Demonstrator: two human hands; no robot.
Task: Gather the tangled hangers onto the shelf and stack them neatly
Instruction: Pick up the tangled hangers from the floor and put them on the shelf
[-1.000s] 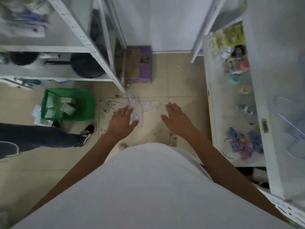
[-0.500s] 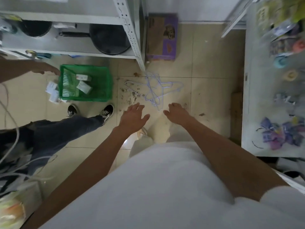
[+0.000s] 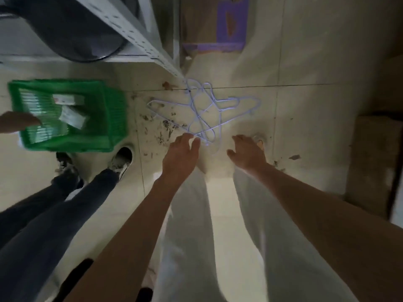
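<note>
A tangle of pale blue wire hangers [image 3: 205,110] lies flat on the tiled floor, just beyond the foot of the metal shelf post [image 3: 139,38]. My left hand [image 3: 182,153] reaches down with its fingertips at the near edge of the tangle; whether they touch a wire I cannot tell. My right hand [image 3: 247,153] hovers to the right of the tangle's near end, fingers spread, holding nothing. Both hands are apart from each other, over my white trousers.
A green plastic basket [image 3: 109,118] with small packets sits on the floor at left, another person's hand [image 3: 17,122] at its side. That person's dark-trousered legs and sneakers [image 3: 121,162] stand close on my left. A purple box [image 3: 231,25] lies beyond. Dirt specks cover the floor [image 3: 305,118].
The view has dropped much closer to the floor. Both hands have moved forward and down to the near edge of the hangers; the left fingertips now reach the tangle.
</note>
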